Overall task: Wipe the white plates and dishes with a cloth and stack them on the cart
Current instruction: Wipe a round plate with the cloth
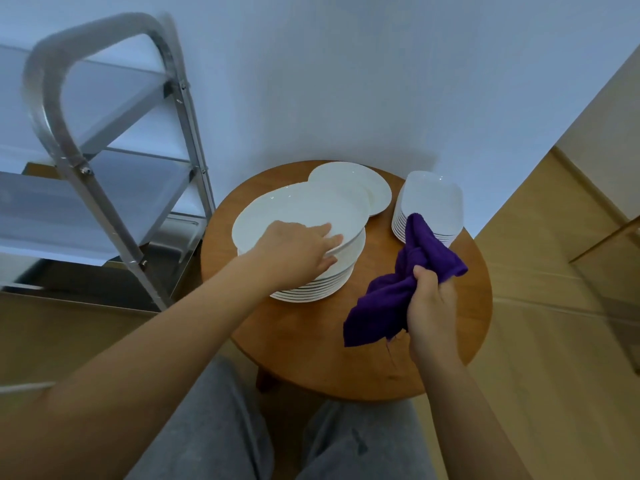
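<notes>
Over the counter (346, 358): left hand (298, 251) pinches the top plate's (298, 213) rim; right hand (431, 306) grips the purple cloth (384, 299).

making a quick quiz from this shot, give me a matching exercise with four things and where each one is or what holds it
Things:
1. cloth
2. top plate
3. square dishes
4. cart

Places:
A. stacked at the table's far right
B. on the floor, left of the table
C. gripped in the right hand
D. edge held by the left hand

Pairs: 1-C, 2-D, 3-A, 4-B
</notes>
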The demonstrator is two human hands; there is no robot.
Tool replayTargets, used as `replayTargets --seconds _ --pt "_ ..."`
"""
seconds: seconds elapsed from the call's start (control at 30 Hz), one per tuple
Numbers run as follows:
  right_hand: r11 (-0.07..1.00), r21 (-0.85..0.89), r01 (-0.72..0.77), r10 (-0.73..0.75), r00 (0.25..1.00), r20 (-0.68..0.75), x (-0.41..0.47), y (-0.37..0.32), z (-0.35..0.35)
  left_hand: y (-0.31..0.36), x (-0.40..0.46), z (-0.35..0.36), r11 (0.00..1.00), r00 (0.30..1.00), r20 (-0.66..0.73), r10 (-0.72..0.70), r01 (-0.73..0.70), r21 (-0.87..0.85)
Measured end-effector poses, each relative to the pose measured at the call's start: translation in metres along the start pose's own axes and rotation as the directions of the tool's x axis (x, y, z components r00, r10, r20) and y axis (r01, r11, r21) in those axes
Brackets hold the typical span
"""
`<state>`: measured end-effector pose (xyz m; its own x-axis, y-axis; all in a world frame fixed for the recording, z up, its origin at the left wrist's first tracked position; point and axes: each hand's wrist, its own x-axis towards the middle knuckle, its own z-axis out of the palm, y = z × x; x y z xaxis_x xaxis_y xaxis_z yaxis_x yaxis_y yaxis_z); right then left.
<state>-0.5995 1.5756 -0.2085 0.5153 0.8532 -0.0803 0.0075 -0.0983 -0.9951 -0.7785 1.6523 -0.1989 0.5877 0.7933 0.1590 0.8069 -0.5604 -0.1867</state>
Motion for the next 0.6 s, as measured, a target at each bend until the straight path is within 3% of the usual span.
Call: replayTargets --seconds 0.17,0.4,0.5,0.6 --pt "0.999 -0.011 -0.033 0.033 0.999 -0.006 0.002 0.003 0.004 0.005 0.003 0.02 0.997 0.994 0.096 0.059 -0.055 -0.05" --pt "0.996 -0.011 -0.089 0.089 0.996 0.001 -0.002 0.008 0.011 -0.001 -0.004 0.024 0.979 0.962 0.268 0.052 0.003 -0.204" --pt "0.994 -0.017 -0.106 0.106 0.994 -0.004 0.0 0.009 0.013 0.005 -0.006 0.021 0.935 0.923 0.385 0.029 0.111 -0.336" --pt "0.993 -0.005 -0.119 0.119 0.993 -0.007 0.005 0.01 0.014 0.001 0.001 0.016 0.839 0.935 0.351 -0.059 0.237 -0.489"
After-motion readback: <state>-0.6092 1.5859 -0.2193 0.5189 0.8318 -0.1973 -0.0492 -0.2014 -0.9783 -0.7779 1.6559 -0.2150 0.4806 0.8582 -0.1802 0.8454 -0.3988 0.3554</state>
